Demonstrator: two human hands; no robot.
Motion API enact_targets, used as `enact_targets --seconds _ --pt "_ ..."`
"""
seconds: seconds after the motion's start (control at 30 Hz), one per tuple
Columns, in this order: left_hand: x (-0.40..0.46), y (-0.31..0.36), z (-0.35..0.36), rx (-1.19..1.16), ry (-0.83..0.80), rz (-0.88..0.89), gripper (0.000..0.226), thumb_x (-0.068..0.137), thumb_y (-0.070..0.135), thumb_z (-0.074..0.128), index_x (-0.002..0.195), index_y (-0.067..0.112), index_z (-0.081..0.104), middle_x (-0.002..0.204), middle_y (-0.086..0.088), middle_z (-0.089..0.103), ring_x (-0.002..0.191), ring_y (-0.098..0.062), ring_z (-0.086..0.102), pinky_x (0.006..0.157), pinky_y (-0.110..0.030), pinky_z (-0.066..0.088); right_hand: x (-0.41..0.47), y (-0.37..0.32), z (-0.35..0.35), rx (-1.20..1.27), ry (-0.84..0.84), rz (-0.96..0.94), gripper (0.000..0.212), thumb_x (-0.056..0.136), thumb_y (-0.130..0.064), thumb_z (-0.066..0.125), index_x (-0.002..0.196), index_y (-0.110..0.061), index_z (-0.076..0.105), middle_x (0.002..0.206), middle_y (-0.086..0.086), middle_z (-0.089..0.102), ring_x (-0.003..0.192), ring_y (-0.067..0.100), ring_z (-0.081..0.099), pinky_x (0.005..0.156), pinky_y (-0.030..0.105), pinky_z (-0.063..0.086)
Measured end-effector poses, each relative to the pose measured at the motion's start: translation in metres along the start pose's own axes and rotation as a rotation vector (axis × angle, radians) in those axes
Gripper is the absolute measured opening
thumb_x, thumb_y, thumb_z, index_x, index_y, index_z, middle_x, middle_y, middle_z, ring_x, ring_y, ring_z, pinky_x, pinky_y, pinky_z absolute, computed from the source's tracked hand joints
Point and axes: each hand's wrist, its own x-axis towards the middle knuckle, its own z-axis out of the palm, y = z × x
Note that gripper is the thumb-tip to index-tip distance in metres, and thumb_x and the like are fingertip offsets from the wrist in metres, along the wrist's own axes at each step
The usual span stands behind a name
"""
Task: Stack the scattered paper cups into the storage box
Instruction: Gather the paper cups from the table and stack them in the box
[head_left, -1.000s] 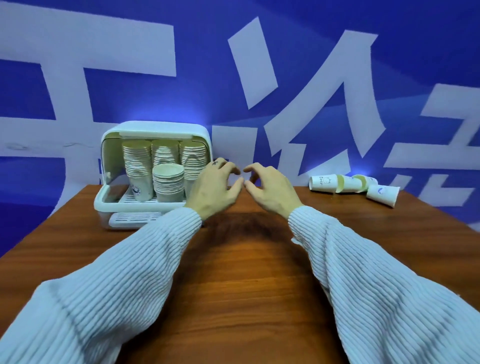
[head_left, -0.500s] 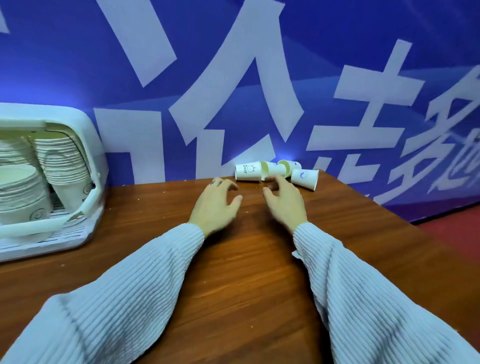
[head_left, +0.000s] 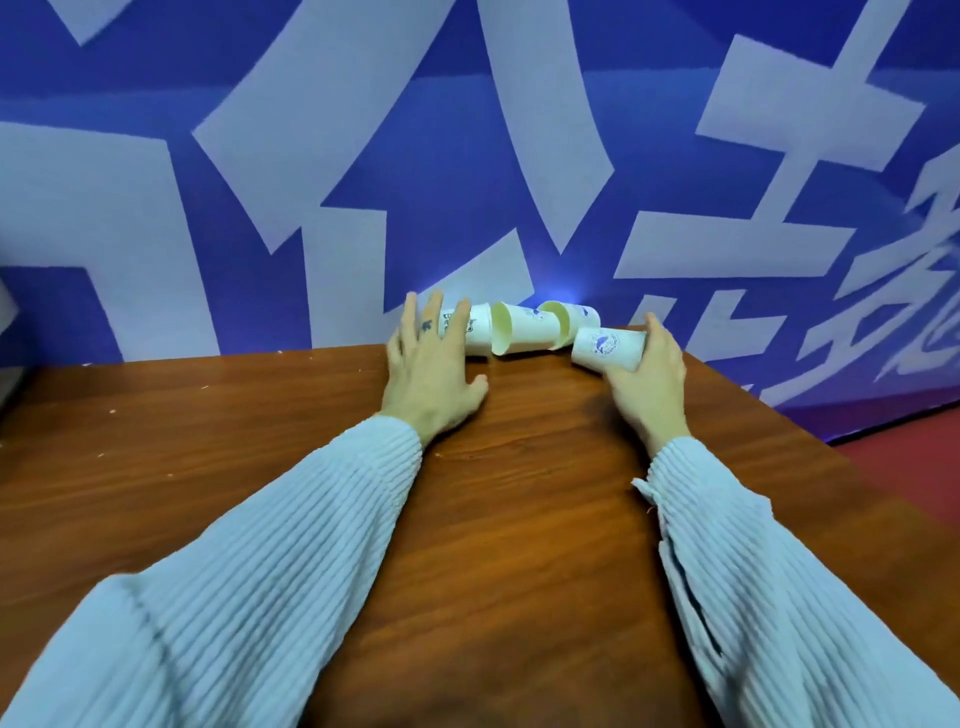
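Several white paper cups lie on their sides in a row at the far edge of the wooden table (head_left: 260, 467), against the blue wall. My left hand (head_left: 428, 384) reaches over the leftmost cup (head_left: 479, 332), its fingers straight and spread and touching the cup. The second cup (head_left: 527, 332) and third cup (head_left: 574, 314) lie between my hands, mouths facing left. My right hand (head_left: 649, 389) holds the rightmost cup (head_left: 605, 347) at its wide end, between thumb and fingers. Only a grey sliver of the storage box (head_left: 6, 317) shows at the left edge.
A blue wall (head_left: 467, 156) with large white characters stands right behind the cups. The table's right edge (head_left: 810, 431) runs diagonally, with red floor (head_left: 914, 467) beyond it. Small crumbs dot the tabletop on the left.
The view swung right, away from the storage box. Both hands moved forward from mid-table to the cups; the left now touches the leftmost cup and the right took hold of the rightmost one.
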Motion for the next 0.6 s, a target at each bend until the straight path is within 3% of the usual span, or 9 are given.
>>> enact_targets --seconds 0.17,0.3,0.4,0.5,0.53,0.6 --pt "0.023 -0.005 0.014 0.106 0.009 0.062 0.089 0.089 0.038 0.06 0.16 0.023 0.009 0.164 -0.009 0.023 0.155 -0.033 0.003 0.124 -0.053 0.014 0.015 0.01 0.007 -0.014 -0.059 -0.007 0.087 0.086 -0.035 0.074 0.16 -0.025 0.029 0.16 0.007 0.035 0.148 0.027 0.028 0.122 0.049 0.029" --pt "0.019 -0.004 0.012 0.275 0.18 0.084 0.077 0.081 0.041 0.067 0.148 0.017 0.036 0.131 -0.01 0.047 0.129 -0.035 0.038 0.112 -0.048 0.028 0.009 0.005 0.002 -0.029 -0.051 -0.008 0.084 0.081 -0.023 0.075 0.155 -0.024 0.035 0.148 0.011 0.042 0.139 0.031 0.039 0.117 0.046 0.037" --pt "0.017 -0.005 0.011 0.303 0.28 0.074 0.054 0.075 0.039 0.071 0.123 0.02 0.057 0.125 -0.008 0.047 0.124 -0.033 0.039 0.111 -0.047 0.028 0.005 0.0 -0.002 -0.074 -0.074 -0.013 0.085 0.081 -0.019 0.078 0.154 -0.025 0.036 0.144 0.01 0.041 0.137 0.03 0.035 0.113 0.041 0.034" --pt "0.015 -0.007 0.011 0.227 0.241 0.032 0.056 0.074 0.036 0.073 0.123 0.02 0.054 0.131 -0.007 0.052 0.138 -0.031 0.034 0.12 -0.052 0.017 0.003 0.0 -0.001 -0.028 -0.128 0.01 0.078 0.078 -0.015 0.083 0.143 -0.029 0.043 0.142 0.006 0.036 0.135 0.027 0.037 0.11 0.035 0.035" --pt "0.013 -0.007 0.009 0.201 0.22 0.025 0.057 0.075 0.036 0.072 0.125 0.02 0.051 0.128 -0.006 0.055 0.137 -0.03 0.037 0.121 -0.052 0.017 0.001 0.0 -0.002 0.005 -0.136 0.016 0.075 0.076 -0.014 0.084 0.136 -0.032 0.044 0.139 0.004 0.038 0.129 0.027 0.044 0.107 0.036 0.043" --pt "0.006 -0.005 0.003 0.143 0.179 0.011 0.057 0.077 0.034 0.071 0.127 0.021 0.047 0.121 -0.003 0.058 0.125 -0.027 0.048 0.115 -0.048 0.027 -0.004 -0.003 -0.005 0.076 -0.169 0.033 0.07 0.075 -0.01 0.084 0.125 -0.035 0.042 0.131 0.002 0.047 0.11 0.025 0.06 0.084 0.038 0.056"
